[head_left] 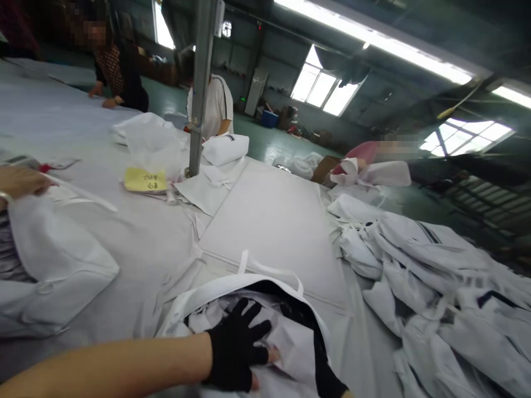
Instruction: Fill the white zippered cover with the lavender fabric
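Observation:
A white bag [203, 293] with a dark lining and thin white straps lies open in front of me. Crumpled pale stuffing [296, 342] fills its mouth. My left hand [238, 348], in a black fingerless glove, presses on this stuffing with its fingers spread. At the bag's right rim, low in view, a bit of my right hand [329, 381] shows in black; its fingers are mostly hidden.
White bags [435, 265] pile up on the right. A co-worker's hand [20, 182] is at another white bag [58, 265] on the left. Beyond are a metal post [202, 83], a yellow note [145, 180], a flat board [274, 221] and several people.

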A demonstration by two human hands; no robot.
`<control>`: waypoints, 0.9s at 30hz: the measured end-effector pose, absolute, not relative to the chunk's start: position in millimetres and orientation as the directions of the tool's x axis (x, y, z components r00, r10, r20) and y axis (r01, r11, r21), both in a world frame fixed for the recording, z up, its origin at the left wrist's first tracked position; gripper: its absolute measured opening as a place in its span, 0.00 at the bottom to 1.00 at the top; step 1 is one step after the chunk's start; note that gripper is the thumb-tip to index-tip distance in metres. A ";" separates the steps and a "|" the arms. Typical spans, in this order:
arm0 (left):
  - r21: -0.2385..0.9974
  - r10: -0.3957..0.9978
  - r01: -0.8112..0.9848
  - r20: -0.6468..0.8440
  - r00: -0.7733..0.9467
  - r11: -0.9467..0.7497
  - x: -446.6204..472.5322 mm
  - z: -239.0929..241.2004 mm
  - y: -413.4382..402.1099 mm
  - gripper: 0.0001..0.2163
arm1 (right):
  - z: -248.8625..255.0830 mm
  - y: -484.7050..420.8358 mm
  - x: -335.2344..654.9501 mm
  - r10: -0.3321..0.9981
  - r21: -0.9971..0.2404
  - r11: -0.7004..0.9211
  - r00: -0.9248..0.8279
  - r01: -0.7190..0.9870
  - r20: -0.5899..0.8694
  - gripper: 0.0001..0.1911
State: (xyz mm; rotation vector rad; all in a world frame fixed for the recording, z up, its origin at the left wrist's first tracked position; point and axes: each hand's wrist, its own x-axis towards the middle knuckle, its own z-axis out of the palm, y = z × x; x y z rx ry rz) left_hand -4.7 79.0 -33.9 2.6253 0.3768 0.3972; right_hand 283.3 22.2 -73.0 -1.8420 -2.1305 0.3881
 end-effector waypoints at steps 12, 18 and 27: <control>0.442 0.362 0.456 -0.282 0.888 -0.773 17.8 -98.7 94.1 0.36 | -73.3 -3.7 322.9 0.989 -0.503 0.115 -0.149 0.857 -0.026 0.26; 0.391 0.403 0.479 -0.263 0.877 -0.786 18.9 -103.1 86.9 0.39 | 12.4 32.2 286.4 0.966 -0.505 0.245 -0.254 0.828 0.053 0.29; 0.422 0.424 0.463 -0.189 0.886 -0.779 23.9 -115.0 74.5 0.36 | -106.0 -1.3 281.4 0.897 -0.114 0.432 -0.439 0.895 -0.046 0.41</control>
